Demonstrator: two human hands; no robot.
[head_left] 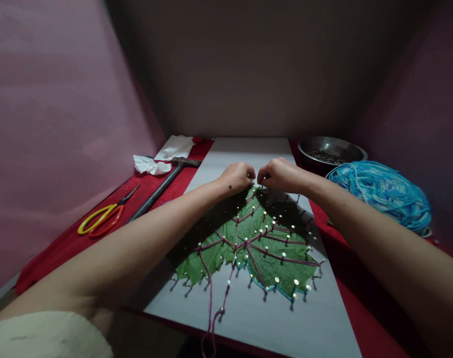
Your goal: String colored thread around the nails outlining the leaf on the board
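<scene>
A large green leaf (256, 266) lies on a pale board (244, 154), with several nails along its edge and veins. Purple yarn (210, 283) runs between the vein nails, and its loose end hangs over the board's near edge. Blue yarn (284, 293) follows nails along part of the near edge of the leaf. At the leaf's far tip, my left hand (239, 177) is closed with its fingertips pinched by a nail. Just to its right, my right hand (280, 175) is pinched too. Whatever sits between the fingers of either hand is too small to make out.
Left of the board, on red cloth (58, 258), lie a hammer (161, 189), yellow-and-orange-handled scissors (107, 216) and crumpled white paper (151, 165). On the right are a metal bowl (304, 149) of nails and a bundle of blue yarn (383, 194). Walls enclose the far side.
</scene>
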